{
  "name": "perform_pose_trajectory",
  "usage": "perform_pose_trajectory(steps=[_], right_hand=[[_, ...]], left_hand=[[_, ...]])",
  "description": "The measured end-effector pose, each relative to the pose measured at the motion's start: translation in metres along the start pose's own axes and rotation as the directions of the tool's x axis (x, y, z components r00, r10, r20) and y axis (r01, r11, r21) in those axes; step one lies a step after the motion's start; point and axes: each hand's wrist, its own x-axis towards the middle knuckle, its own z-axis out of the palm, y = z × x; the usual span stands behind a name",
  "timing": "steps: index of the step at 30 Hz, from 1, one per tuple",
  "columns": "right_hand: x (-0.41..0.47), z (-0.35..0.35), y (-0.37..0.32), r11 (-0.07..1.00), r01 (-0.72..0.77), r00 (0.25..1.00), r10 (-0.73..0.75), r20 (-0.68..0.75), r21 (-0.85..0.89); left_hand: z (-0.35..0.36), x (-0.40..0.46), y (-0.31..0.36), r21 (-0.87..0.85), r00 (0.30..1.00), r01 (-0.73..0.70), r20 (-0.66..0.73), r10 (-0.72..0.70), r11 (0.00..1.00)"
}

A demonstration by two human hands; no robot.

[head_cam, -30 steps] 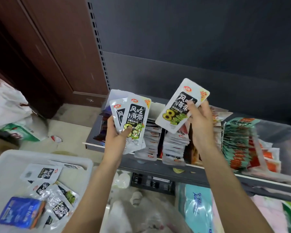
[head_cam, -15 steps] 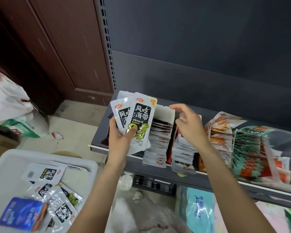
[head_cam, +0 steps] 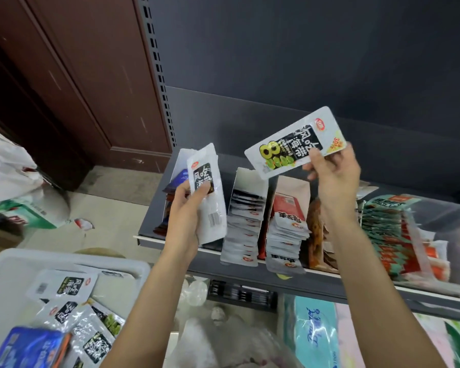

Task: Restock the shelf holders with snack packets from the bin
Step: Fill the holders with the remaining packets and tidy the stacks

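At lower left a white bin (head_cam: 133, 266) holds loose snack packets (head_cam: 64, 285). Above it stands a brown door (head_cam: 72, 83). At centre the left hand (head_cam: 189, 216) grips a packet stack (head_cam: 210, 197); the right hand (head_cam: 332, 176) pinches one packet (head_cam: 292, 144) over the dark shelf (head_cam: 250, 272) of filled holders (head_cam: 244, 213), against a grey back panel (head_cam: 329, 62).

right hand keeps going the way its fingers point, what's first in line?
Likely nothing nearby: the right hand points up and away, holding a seaweed packet above the holders. Beyond looks free until the dark back panel, though depth is unclear.
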Motion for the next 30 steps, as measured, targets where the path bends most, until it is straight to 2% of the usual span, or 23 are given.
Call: perform_pose_trajectory(steps=[3, 5, 6, 8, 10, 12, 14, 16, 18, 19, 20, 21, 22, 23, 24, 25, 26, 27, 28, 30], right_hand=[[-0.002, 0.007, 0.014, 0.964, 0.124, 0.99, -0.104, 0.097, -0.236], [-0.006, 0.015, 0.026, 0.864, 0.249, 0.962, -0.166, 0.219, -0.439], [-0.008, 0.018, 0.031, 0.779, 0.33, 0.935, -0.191, 0.299, -0.533], [-0.01, 0.023, 0.039, 0.585, 0.467, 0.868, -0.16, 0.47, -0.663], [-0.013, 0.025, 0.043, 0.485, 0.526, 0.808, -0.028, 0.588, -0.698], [-0.016, 0.023, 0.039, 0.534, 0.53, 0.781, -0.005, 0.625, -0.659], [-0.021, 0.023, 0.026, 0.684, 0.464, 0.827, -0.106, 0.552, -0.563], [-0.022, 0.025, 0.011, 0.863, 0.283, 0.86, -0.036, 0.508, -0.418], [-0.019, 0.026, 0.002, 0.951, 0.093, 0.801, 0.105, 0.59, -0.295], [-0.016, 0.024, -0.001, 0.963, 0.077, 0.763, 0.11, 0.636, -0.259], [-0.012, 0.02, -0.003, 0.97, 0.086, 0.753, 0.087, 0.652, -0.228], [-0.008, 0.014, -0.007, 0.975, 0.094, 0.775, 0.055, 0.63, -0.2], [-0.004, 0.007, -0.011, 0.985, 0.079, 0.819, 0.022, 0.574, -0.15], [-0.001, 0.0, -0.013, 0.996, 0.045, 0.871, 0.001, 0.491, -0.083], [0.003, -0.008, -0.015, 1.0, 0.015, 0.917, -0.008, 0.399, -0.015], [0.006, -0.014, -0.014, 0.999, 0.004, 0.95, -0.014, 0.311, 0.033], [0.008, -0.019, -0.011, 0.999, 0.012, 0.972, -0.022, 0.236, 0.044], [0.009, -0.022, -0.007, 1.0, 0.024, 0.984, -0.027, 0.179, 0.017], [0.009, -0.022, -0.001, 0.998, 0.039, 0.989, -0.031, 0.142, -0.053], [0.006, -0.02, 0.01, 0.958, 0.118, 0.986, -0.082, 0.146, -0.26]], left_hand=[[0.003, -0.003, -0.001, -0.027, 0.995, 0.093, 0.048, -0.091, 0.995], [0.003, -0.003, -0.001, -0.083, 0.98, 0.177, 0.102, -0.168, 0.981], [0.001, -0.001, -0.001, -0.164, 0.956, 0.255, 0.189, -0.223, 0.953], [-0.004, 0.0, -0.003, -0.372, 0.837, 0.47, 0.476, -0.27, 0.801], [-0.008, 0.003, -0.007, -0.437, 0.733, 0.586, 0.644, -0.217, 0.682], [-0.01, 0.005, -0.011, -0.427, 0.696, 0.607, 0.692, -0.189, 0.67], [-0.006, 0.006, -0.012, -0.4, 0.685, 0.592, 0.708, -0.175, 0.7], [-0.002, 0.009, -0.012, -0.325, 0.703, 0.542, 0.68, -0.206, 0.775], [0.005, 0.007, -0.007, -0.203, 0.702, 0.509, 0.661, -0.266, 0.836], [0.012, 0.002, -0.001, -0.132, 0.7, 0.49, 0.649, -0.298, 0.862], [0.02, -0.002, 0.006, -0.056, 0.724, 0.444, 0.61, -0.321, 0.894], [0.026, -0.005, 0.011, 0.01, 0.801, 0.337, 0.523, -0.292, 0.941], [0.03, -0.003, 0.014, 0.088, 0.905, 0.17, 0.381, -0.191, 0.981], [0.031, 0.001, 0.017, 0.174, 0.974, 0.007, 0.22, -0.046, 0.985], [0.03, 0.007, 0.019, 0.283, 0.988, -0.147, 0.089, 0.126, 0.948], [0.028, 0.012, 0.02, 0.391, 0.959, -0.276, 0.051, 0.279, 0.878], [0.027, 0.015, 0.02, 0.485, 0.908, -0.401, 0.098, 0.407, 0.777], [0.025, 0.019, 0.016, 0.584, 0.846, -0.507, 0.196, 0.496, 0.635], [0.024, 0.021, 0.01, 0.67, 0.774, -0.591, 0.315, 0.55, 0.449], [0.026, 0.024, -0.006, 0.754, 0.667, -0.652, 0.526, 0.528, 0.072]])
